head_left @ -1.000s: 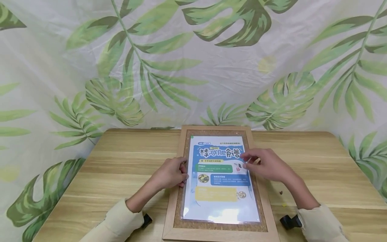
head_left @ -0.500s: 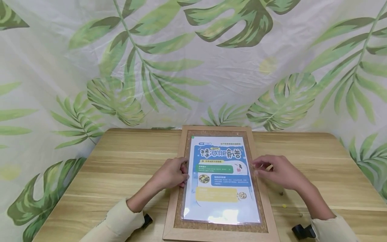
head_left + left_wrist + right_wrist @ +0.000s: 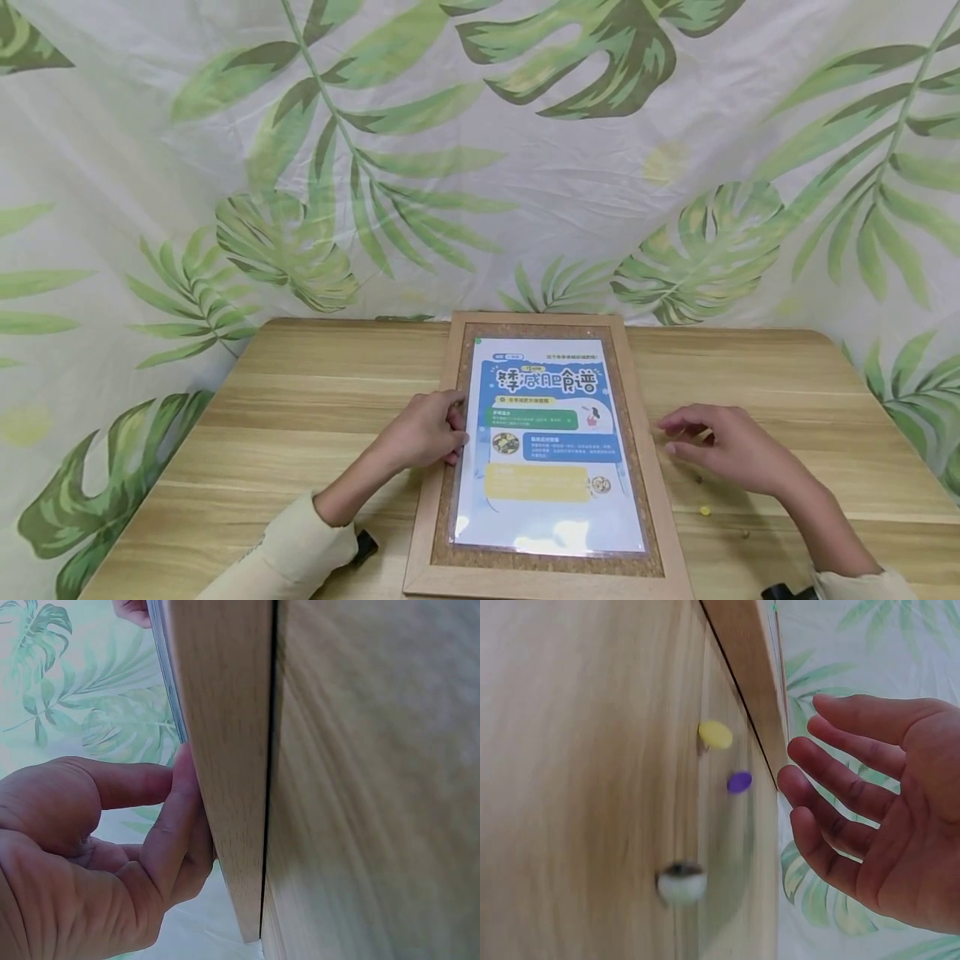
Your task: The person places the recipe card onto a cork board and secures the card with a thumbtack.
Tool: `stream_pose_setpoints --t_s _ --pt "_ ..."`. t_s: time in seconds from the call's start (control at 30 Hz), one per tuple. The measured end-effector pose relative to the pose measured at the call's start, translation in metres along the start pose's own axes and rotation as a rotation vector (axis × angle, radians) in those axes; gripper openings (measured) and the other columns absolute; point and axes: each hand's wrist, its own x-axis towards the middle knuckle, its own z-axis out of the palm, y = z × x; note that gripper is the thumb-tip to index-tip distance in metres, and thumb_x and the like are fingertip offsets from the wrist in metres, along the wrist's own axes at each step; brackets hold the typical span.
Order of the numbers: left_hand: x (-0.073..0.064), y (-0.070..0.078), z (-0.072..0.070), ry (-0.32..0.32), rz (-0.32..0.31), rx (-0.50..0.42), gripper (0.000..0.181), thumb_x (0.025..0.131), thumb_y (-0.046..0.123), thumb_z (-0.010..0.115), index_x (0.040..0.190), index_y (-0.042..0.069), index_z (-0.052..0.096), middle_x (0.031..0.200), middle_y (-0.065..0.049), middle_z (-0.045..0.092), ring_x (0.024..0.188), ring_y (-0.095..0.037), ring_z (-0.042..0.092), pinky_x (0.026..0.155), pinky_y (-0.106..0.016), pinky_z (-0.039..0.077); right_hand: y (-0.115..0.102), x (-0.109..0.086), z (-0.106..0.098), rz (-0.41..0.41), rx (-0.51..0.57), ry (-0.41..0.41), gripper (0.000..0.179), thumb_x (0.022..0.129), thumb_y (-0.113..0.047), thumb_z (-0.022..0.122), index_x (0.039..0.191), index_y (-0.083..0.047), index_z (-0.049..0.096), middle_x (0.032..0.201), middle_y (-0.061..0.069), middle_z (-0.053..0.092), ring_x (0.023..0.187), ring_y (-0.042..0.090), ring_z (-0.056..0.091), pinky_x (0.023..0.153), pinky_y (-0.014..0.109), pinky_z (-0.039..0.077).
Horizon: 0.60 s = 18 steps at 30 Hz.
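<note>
A printed poster with a glossy surface lies on a wood-framed cork board. One green pin sits at the poster's top left corner. My left hand rests at the poster's left edge, fingers bent and fingertips touching that edge; the left wrist view shows its thumb close to the index finger at the frame. Off the board's right side hovers my right hand, fingers loosely spread and holding nothing. Beneath it on the table are a yellow thumbtack, a purple thumbtack and a whitish thumbtack.
The wooden table runs beneath the board and reaches back to a leaf-patterned cloth. The board's far edge lies near that cloth. A black strap-mounted device shows at the left sleeve, and another black device by the right sleeve.
My right hand has moved from the poster's right edge out over the table to the right, uncovering the thumbtacks. The left hand and the poster have stayed put.
</note>
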Motion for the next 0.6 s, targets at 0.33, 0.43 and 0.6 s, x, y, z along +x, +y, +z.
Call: stream_pose_setpoints --t_s 0.33,0.43,0.6 --pt "0.002 0.000 -0.001 -0.013 -0.008 -0.022 0.060 0.096 -0.009 0.071 0.153 -0.010 0.050 0.088 -0.010 0.065 0.062 -0.017 0.067 0.055 -0.027 0.060 0.014 -0.019 -0.003 -0.025 -0.057 0.009 0.023 0.097 -0.019 0.081 0.118 -0.010 0.079 0.112 0.000 0.080 0.095 0.003 0.070 0.076 0.025 0.061" --pt "0.002 0.000 -0.003 -0.024 -0.022 -0.025 0.063 0.096 -0.009 0.071 0.155 -0.009 0.048 0.088 -0.010 0.065 0.062 -0.017 0.067 0.055 -0.027 0.059 0.017 -0.023 -0.002 -0.018 -0.081 0.008 0.021 0.096 -0.020 0.081 0.116 -0.013 0.080 0.111 -0.003 0.080 0.095 0.002 0.070 0.077 0.025 0.061" --pt "0.000 0.001 -0.004 -0.026 -0.032 -0.028 0.064 0.096 -0.009 0.071 0.155 -0.009 0.047 0.088 -0.010 0.065 0.062 -0.017 0.068 0.055 -0.027 0.059 0.022 -0.029 -0.002 -0.025 -0.096 0.007 0.021 0.095 -0.019 0.082 0.115 -0.016 0.080 0.112 -0.003 0.080 0.096 0.002 0.070 0.076 0.025 0.061"
